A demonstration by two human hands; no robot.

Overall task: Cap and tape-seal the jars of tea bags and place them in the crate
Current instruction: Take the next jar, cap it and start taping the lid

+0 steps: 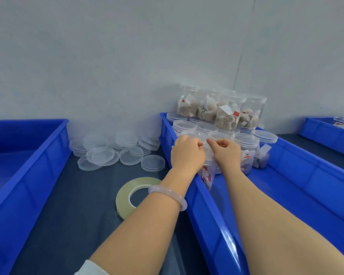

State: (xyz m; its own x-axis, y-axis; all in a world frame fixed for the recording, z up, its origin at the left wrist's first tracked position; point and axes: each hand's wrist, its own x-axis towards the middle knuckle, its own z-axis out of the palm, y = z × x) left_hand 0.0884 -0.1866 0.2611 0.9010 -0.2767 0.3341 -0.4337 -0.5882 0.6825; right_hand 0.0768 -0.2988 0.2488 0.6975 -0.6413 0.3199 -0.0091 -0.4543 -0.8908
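Observation:
Both hands are over a clear jar of tea bags standing at the near left of the group inside the middle blue crate. My left hand curls round the jar's top on the left. My right hand curls over the top on the right, thumb and finger pinched together. Whether tape is between the fingers cannot be made out. More capped jars fill the crate's far end, with a second layer of jars stacked on them. A roll of clear tape lies flat on the dark table under my left forearm.
A pile of loose clear lids lies on the table between the crates. Another blue crate stands at the left, and a third blue crate at the far right. A grey wall closes the back.

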